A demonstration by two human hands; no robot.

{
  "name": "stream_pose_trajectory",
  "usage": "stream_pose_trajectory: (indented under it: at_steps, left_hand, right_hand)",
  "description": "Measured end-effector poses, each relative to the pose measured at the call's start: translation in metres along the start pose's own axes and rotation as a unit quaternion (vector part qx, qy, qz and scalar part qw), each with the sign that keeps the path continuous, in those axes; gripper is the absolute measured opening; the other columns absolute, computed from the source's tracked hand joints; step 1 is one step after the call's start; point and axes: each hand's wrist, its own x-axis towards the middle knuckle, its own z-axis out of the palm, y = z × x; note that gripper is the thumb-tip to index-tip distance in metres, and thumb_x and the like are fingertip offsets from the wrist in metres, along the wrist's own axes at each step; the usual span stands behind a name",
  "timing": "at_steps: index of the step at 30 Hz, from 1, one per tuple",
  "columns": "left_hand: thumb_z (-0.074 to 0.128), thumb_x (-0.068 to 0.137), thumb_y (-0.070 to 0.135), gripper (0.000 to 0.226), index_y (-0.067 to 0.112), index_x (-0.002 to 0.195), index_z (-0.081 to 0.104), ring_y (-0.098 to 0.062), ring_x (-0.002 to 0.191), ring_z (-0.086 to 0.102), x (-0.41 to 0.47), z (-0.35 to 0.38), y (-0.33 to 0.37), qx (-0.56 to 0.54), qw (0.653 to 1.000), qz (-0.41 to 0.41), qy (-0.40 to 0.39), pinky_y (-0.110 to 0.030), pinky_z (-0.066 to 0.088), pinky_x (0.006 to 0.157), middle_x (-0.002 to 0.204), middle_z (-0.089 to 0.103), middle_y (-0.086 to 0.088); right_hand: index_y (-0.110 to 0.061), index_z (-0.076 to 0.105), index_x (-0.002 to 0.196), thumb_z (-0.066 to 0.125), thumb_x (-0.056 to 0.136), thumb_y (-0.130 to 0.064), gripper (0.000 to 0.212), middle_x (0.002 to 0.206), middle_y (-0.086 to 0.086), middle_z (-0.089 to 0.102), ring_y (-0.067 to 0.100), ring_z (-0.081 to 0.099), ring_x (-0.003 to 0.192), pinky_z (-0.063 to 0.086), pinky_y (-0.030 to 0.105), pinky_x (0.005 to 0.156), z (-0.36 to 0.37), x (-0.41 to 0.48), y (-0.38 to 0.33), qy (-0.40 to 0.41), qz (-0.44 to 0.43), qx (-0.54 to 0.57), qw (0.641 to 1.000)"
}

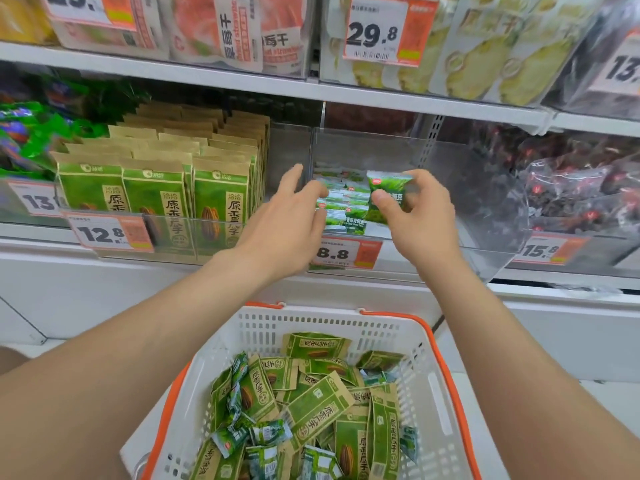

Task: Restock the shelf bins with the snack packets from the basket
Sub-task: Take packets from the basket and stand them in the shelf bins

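Over the clear bin [419,259] | my right hand [422,220] pinches a small green packet [388,188], thumb and fingers curled | my left hand [284,220], fingers straight, touches the stacked packets [346,211]

Your right hand [419,216] holds a green-and-white pea packet [389,195]; left of your left hand [287,223], tan-and-green pouches [156,199]; below both, a white basket [311,322] rimmed orange.
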Motion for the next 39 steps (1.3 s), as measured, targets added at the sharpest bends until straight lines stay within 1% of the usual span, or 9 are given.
stream_pose_trajectory:
  at_steps: [6,12,19,21,25,28,32,36,39]
  left_hand:
    - [0.038,0.111,0.033,0.032,0.022,0.138,0.052,-0.042,0.131,0.057,0.005,0.01,-0.003,0.035,0.996,-0.011,-0.079,-0.05,0.049,0.094,0.173,0.005,-0.018]
    - [0.042,0.111,0.03,0.021,0.023,0.109,0.062,-0.032,0.148,0.043,0.005,0.008,-0.006,0.018,0.996,0.014,-0.082,-0.048,0.049,0.09,0.172,0.012,-0.021]
    - [0.045,0.111,0.033,0.024,0.022,0.13,0.054,-0.039,0.13,0.058,0.003,0.008,-0.005,-0.004,0.997,-0.002,-0.073,-0.045,0.048,0.092,0.173,0.006,-0.015]
    - [0.048,0.11,0.031,0.026,0.02,0.133,0.049,-0.042,0.125,0.057,0.0,0.01,-0.003,-0.013,0.999,-0.003,-0.048,-0.049,0.049,0.094,0.169,0.012,-0.013]
    - [0.063,0.101,0.022,0.018,0.016,0.115,0.053,-0.033,0.109,0.047,-0.011,0.009,0.007,0.078,0.989,0.061,0.111,-0.049,0.05,0.085,0.13,0.04,-0.011]
    - [0.061,0.096,0.024,0.01,0.017,0.098,0.054,-0.028,0.09,0.047,-0.02,0.004,0.014,0.12,0.97,0.129,0.168,-0.044,0.043,0.071,0.101,0.047,-0.004]
    - [0.055,0.094,0.043,0.018,0.026,0.091,0.057,-0.028,0.081,0.061,-0.041,0.021,0.016,0.076,0.992,0.05,-0.088,-0.036,0.043,0.061,0.082,0.06,0.004]
    - [0.051,0.096,0.034,0.018,0.023,0.095,0.065,-0.03,0.085,0.063,-0.074,0.058,0.008,0.156,0.915,0.082,-0.362,-0.036,0.047,0.066,0.079,0.054,0.0]
    - [0.045,0.103,0.024,0.024,0.02,0.088,0.062,-0.025,0.072,0.057,-0.099,0.085,0.001,0.167,0.849,0.108,-0.49,-0.037,0.046,0.062,0.08,0.057,-0.002]
  right_hand:
    - [-0.009,0.074,0.111,0.092,0.076,-0.037,0.048,0.11,0.012,0.073,0.03,0.065,0.111,0.055,0.034,0.086,0.028,0.056,0.019,-0.165,0.09,-0.198,0.962]
    - [-0.002,0.064,0.122,0.086,0.084,-0.026,0.05,0.12,0.015,0.064,0.031,0.063,0.109,0.058,0.038,0.089,0.045,0.068,0.011,-0.265,0.091,-0.331,0.901]
    - [-0.012,0.045,0.081,0.094,0.071,-0.047,0.061,0.081,0.004,0.052,0.025,0.059,0.068,0.042,0.028,0.056,0.038,0.063,0.016,-0.201,0.117,-0.345,0.909]
    - [-0.01,0.045,0.084,0.093,0.07,-0.052,0.065,0.081,0.005,0.051,0.028,0.058,0.071,0.044,0.031,0.06,0.034,0.061,0.018,-0.186,0.124,-0.343,0.913]
    - [-0.008,0.061,0.081,0.065,0.093,-0.031,0.026,0.077,0.01,0.063,0.037,0.061,0.078,0.042,0.031,0.065,0.031,0.05,0.021,-0.091,0.052,-0.242,0.965]
    - [-0.02,0.069,0.08,0.051,0.089,-0.024,0.02,0.061,-0.006,0.064,0.02,0.06,0.063,0.045,0.031,0.061,0.021,0.011,0.01,0.037,-0.086,-0.125,0.988]
    - [-0.019,0.066,0.071,0.05,0.081,-0.019,0.019,0.055,-0.006,0.06,0.019,0.055,0.05,0.044,0.034,0.051,0.024,-0.052,0.027,0.005,-0.181,-0.036,0.983]
    - [-0.023,0.067,0.071,0.051,0.077,-0.019,0.017,0.061,-0.007,0.064,0.014,0.059,0.058,0.051,0.033,0.058,0.048,-0.109,0.079,-0.209,-0.105,-0.093,0.968]
    - [-0.029,0.06,0.074,0.053,0.08,-0.011,0.02,0.074,-0.007,0.066,0.017,0.063,0.071,0.058,0.036,0.068,0.069,-0.156,0.12,-0.452,-0.028,-0.188,0.871]
